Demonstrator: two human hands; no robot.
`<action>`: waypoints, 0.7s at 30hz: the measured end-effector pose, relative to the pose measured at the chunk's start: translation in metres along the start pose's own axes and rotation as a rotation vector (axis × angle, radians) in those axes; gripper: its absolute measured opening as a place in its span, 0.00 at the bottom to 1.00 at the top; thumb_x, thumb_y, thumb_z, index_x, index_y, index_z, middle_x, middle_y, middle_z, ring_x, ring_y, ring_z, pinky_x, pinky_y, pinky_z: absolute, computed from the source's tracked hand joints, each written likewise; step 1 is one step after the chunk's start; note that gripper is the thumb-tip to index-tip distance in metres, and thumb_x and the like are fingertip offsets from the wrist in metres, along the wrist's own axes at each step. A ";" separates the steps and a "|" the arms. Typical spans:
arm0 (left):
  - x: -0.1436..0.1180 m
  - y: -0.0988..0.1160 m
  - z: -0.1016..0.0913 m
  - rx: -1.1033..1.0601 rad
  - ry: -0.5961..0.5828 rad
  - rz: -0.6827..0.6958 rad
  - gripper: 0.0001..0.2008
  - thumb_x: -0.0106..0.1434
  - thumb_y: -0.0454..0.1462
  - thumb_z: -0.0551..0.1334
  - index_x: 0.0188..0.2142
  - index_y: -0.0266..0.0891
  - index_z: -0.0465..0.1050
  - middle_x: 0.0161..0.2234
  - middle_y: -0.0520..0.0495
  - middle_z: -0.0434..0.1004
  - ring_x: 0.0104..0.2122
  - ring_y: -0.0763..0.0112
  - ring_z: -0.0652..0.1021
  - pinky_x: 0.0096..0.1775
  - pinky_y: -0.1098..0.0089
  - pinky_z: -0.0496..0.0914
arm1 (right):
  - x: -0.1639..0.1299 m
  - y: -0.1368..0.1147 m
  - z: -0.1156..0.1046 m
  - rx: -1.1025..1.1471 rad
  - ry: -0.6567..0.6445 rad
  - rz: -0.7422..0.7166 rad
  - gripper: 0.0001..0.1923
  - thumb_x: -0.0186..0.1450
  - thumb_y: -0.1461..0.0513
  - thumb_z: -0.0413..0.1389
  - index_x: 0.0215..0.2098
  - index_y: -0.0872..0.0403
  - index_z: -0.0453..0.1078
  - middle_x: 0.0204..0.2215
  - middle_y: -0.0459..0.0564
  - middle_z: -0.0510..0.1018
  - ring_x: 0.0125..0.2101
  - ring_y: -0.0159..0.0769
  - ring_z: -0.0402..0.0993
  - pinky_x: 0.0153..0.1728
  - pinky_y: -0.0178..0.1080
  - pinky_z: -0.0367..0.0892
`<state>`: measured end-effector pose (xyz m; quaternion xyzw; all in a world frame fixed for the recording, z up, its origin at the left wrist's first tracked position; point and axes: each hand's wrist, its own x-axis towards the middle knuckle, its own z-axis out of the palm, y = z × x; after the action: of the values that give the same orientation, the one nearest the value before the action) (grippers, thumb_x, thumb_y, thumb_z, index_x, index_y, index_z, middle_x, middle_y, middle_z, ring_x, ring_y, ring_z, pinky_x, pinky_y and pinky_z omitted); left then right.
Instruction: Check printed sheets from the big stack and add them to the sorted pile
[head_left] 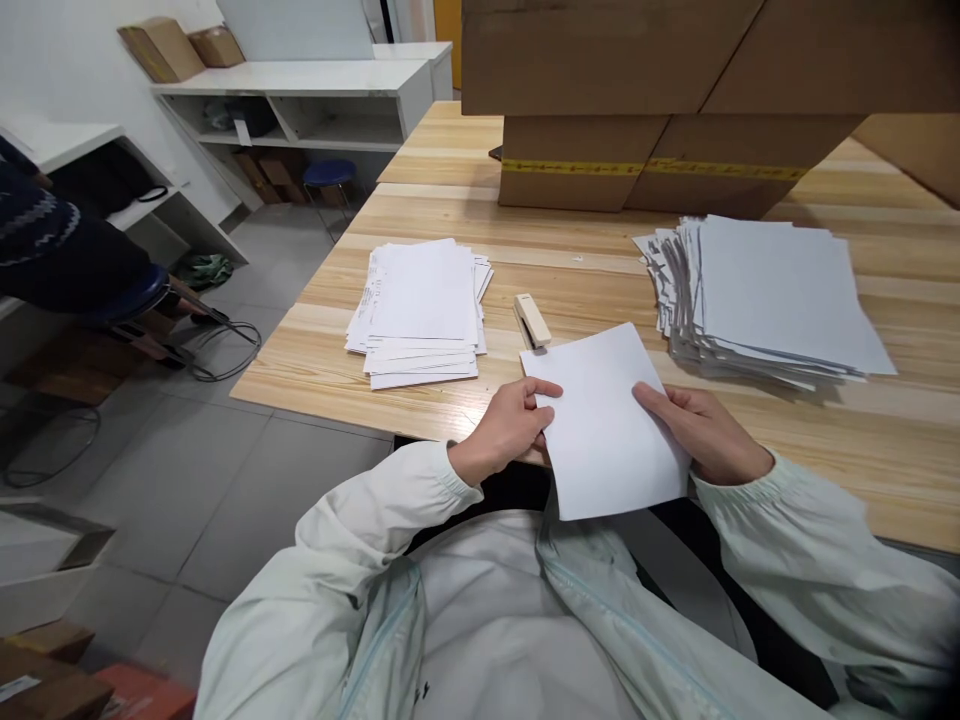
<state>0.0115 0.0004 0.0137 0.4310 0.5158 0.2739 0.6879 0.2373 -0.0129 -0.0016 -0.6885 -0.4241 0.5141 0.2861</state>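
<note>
Both hands hold a white sheet of paper over the table's front edge; whether it is one sheet or more I cannot tell. My left hand pinches its left edge, and my right hand grips the right edge with the thumb on top. Just beyond the paper's far left corner lies a cream stapler. A stack of papers with some print along its left side sits to the left. On the right rests a larger, uneven paper stack.
Large cardboard boxes are piled at the back of the wooden table. White shelving stands against the far wall. A person sits on a blue stool at the left, with a cable on the floor nearby.
</note>
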 end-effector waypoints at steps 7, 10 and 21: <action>0.012 0.006 -0.006 -0.045 0.015 0.008 0.17 0.59 0.22 0.56 0.46 0.29 0.72 0.20 0.61 0.60 0.16 0.81 0.69 0.22 0.76 0.71 | -0.004 -0.038 -0.037 -1.133 0.445 -0.614 0.25 0.66 0.42 0.44 0.30 0.48 0.74 0.18 0.51 0.73 0.16 0.38 0.61 0.21 0.39 0.45; 0.014 0.005 -0.008 -0.043 0.014 0.006 0.17 0.58 0.21 0.56 0.46 0.29 0.72 0.20 0.61 0.59 0.16 0.81 0.69 0.22 0.75 0.71 | -0.005 -0.081 -0.039 -1.204 0.528 -0.851 0.24 0.70 0.46 0.40 0.34 0.47 0.74 0.21 0.51 0.75 0.20 0.40 0.64 0.23 0.41 0.49; 0.017 0.005 -0.007 -0.081 0.012 -0.030 0.17 0.59 0.21 0.56 0.47 0.29 0.70 0.19 0.61 0.61 0.15 0.80 0.71 0.21 0.76 0.72 | 0.132 -0.114 0.111 -0.846 0.173 -1.175 0.26 0.75 0.54 0.36 0.55 0.57 0.70 0.56 0.59 0.73 0.57 0.48 0.63 0.57 0.51 0.60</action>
<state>0.0101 0.0186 0.0093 0.3935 0.5148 0.2867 0.7057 0.1141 0.1526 -0.0028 -0.4370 -0.8620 0.0114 0.2566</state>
